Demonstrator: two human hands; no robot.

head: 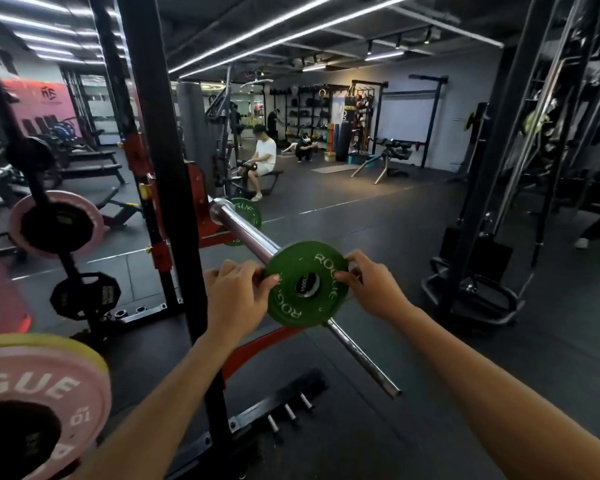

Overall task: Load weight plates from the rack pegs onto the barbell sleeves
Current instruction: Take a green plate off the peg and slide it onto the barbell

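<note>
A black rack (pixel 153 140) is standing at left, its upright rising past the top of the view and its red base brace running low across the floor. A steel barbell (pixel 246 233) is lying across the middle, its thick sleeve pointing away toward the room and its thinner shaft (pixel 361 358) slanting down to the lower right. A pink plate (pixel 45 400) with a yellow plate behind it is sitting at the lower left, near the camera, and another pink plate (pixel 54 223) with a black one over it is hanging farther up the left side, above a smaller black plate (pixel 85 296). A green plate (pixel 307 284) lettered ROGUE is sitting on the barbell where the sleeve is meeting the shaft, its face turned toward the camera and its centre hole around the bar. A second green plate (pixel 248 216) is showing behind the far end of the sleeve. The left hand (pixel 238 292) is gripping the green plate's left edge, fingers curled over the rim. The right hand (pixel 368 285) is gripping its right edge the same way, thumb on the near face. Three short pegs (pixel 290 412) are sticking up from the rack's base rail below the hands.
</note>
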